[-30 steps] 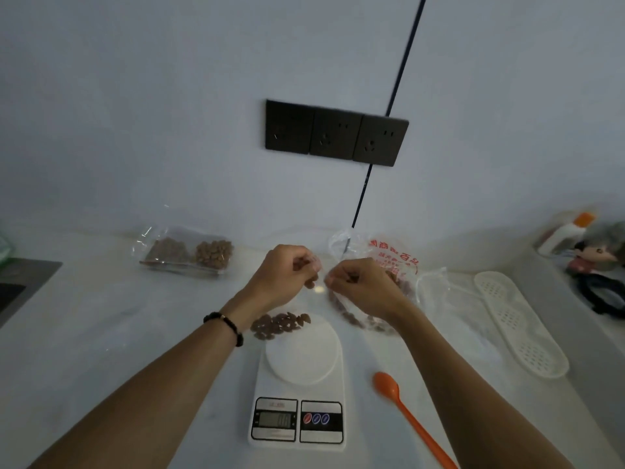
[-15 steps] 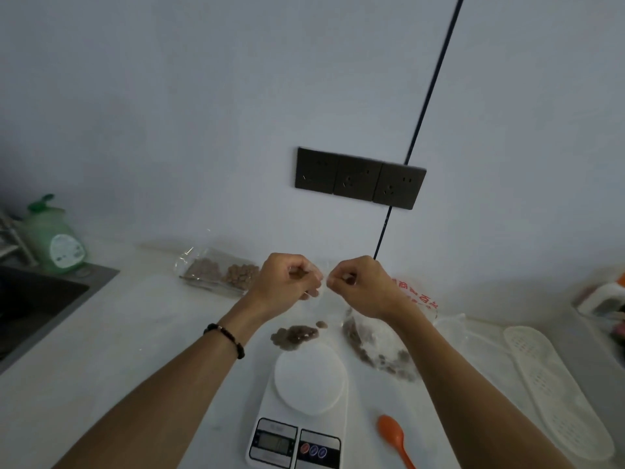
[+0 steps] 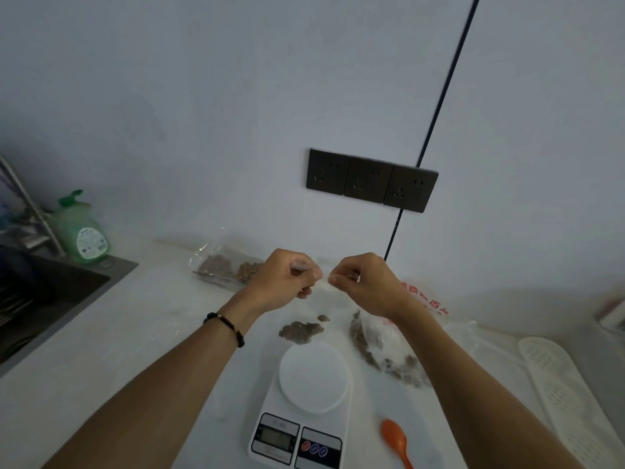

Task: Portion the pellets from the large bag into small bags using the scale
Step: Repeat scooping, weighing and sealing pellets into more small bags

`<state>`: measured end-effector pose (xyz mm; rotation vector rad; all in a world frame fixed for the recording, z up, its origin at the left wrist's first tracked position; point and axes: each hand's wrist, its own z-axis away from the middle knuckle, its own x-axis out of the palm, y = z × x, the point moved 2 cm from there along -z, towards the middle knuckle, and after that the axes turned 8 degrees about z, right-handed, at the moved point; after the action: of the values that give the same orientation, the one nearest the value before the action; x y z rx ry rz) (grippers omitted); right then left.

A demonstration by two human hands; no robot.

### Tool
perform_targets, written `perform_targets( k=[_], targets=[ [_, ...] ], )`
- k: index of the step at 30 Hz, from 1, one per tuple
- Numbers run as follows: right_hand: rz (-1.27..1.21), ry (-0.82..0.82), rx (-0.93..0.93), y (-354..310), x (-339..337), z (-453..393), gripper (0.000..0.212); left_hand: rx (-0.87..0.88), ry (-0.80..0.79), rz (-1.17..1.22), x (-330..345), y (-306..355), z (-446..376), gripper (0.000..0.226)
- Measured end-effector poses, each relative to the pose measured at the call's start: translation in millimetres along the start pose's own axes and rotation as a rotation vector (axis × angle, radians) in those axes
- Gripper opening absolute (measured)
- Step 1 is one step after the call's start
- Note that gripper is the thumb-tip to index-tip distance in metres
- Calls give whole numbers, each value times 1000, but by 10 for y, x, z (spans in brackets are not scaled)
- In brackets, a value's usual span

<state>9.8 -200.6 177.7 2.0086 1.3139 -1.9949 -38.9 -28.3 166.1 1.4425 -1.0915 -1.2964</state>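
Observation:
My left hand [image 3: 285, 282] and my right hand [image 3: 367, 282] both pinch the top edge of a small clear bag [image 3: 319, 304], held above the counter behind the scale. Brown pellets [image 3: 301, 330] hang at the bottom of that bag. The white digital scale [image 3: 304, 411] stands in front with its round platform bare. The large clear bag with red print [image 3: 392, 346] lies to the right with pellets in it. Filled small bags [image 3: 225, 267] lie by the wall to the left.
An orange spoon [image 3: 395, 441] lies right of the scale. A white perforated tray [image 3: 571, 401] sits at the right. A dark sink [image 3: 40, 299] and a green soap bottle [image 3: 83, 231] are at the left. Dark wall sockets [image 3: 370, 181] are above.
Both hands have lifted the small bag higher off the counter, pellets dangling below. The view has tilted up and left, so the sink and soap bottle have come into sight.

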Motion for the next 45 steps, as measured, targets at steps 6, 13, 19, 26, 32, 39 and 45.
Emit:
perform_targets(
  k=[6, 13, 19, 26, 32, 39, 45],
  targets=[
    [3, -73, 34, -29, 7, -79, 17, 46, 95, 36, -190, -52, -81, 9],
    [-23, -20, 139, -135, 137, -302, 18, 13, 45, 174, -560, -194, -212, 18],
    [-9, 8, 100, -346, 316, -506, 12, 80, 25, 109, -781, -246, -340, 17],
    [-12, 112, 160, -397, 444, -704, 11, 42, -37, 149, -1032, -344, -399, 20],
    [-32, 34, 158, -484, 583, -830, 12, 68, 37, 142, -1175, -462, -460, 19],
    [-70, -87, 132, -619, 750, -1077, 17, 92, 13, 94, -1349, -532, -615, 23],
    [-180, -134, 149, -681, 955, -1355, 17, 115, 44, 20, -1592, -651, -793, 17]
  ],
)
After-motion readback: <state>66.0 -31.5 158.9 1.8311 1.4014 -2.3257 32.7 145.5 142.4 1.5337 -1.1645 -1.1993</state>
